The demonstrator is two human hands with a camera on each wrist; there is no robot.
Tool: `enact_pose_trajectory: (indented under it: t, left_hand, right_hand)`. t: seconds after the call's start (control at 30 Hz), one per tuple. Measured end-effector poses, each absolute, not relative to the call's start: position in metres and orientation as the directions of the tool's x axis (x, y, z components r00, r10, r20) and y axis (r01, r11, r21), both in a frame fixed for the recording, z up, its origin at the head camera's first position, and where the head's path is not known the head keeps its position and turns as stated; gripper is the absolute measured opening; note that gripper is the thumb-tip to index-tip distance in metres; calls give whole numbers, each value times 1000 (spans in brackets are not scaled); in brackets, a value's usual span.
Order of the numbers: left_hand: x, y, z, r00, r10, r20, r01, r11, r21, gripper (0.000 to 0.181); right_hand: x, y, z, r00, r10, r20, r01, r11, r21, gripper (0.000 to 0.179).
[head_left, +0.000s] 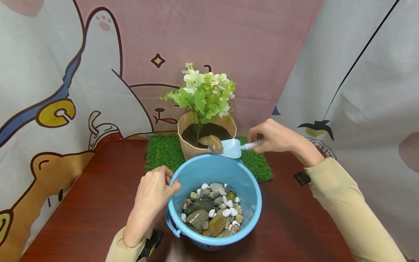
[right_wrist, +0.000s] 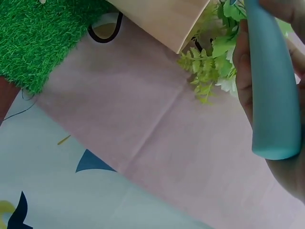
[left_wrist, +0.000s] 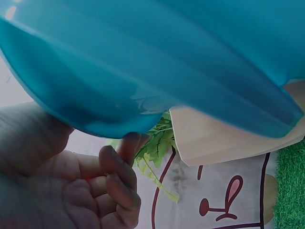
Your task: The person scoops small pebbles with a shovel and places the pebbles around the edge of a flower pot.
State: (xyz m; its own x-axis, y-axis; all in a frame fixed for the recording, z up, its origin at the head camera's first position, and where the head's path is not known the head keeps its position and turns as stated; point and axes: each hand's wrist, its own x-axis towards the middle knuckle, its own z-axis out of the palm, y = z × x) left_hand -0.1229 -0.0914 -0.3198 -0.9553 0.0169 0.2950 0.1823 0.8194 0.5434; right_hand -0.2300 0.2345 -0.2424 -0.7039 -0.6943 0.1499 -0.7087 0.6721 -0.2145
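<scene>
In the head view my right hand [head_left: 273, 136] grips the handle of a light blue toy shovel [head_left: 231, 148]. A wet brown stone [head_left: 215, 144] lies at the tip of its blade, over the front rim of a beige flower pot [head_left: 189, 146]. Another smooth stone [head_left: 204, 140] rests on the pot's dark soil by the plant stem. The shovel's handle [right_wrist: 274, 90] fills my right palm in the right wrist view. My left hand [head_left: 154, 189] holds the left rim of a blue bucket [head_left: 255, 203], which contains wet pebbles [head_left: 214, 209] in several colours and sizes.
White flowers with green leaves [head_left: 206, 91] rise from the pot. It stands on a mat of artificial grass [head_left: 163, 153] at the back of the brown table [head_left: 91, 203]. A printed cloth [head_left: 248, 47] hangs close behind. The bucket's handle [head_left: 171, 223] hangs at its left.
</scene>
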Motion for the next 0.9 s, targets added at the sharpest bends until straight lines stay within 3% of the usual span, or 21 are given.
enact_pose_trajectory:
  t: [0.9]
  left_hand:
    - [-124,-91,-321,-953,19,303,188,821,540,10]
  right_hand:
    - [-254,217,-238,-810,-576,110,-587,798,-135,7]
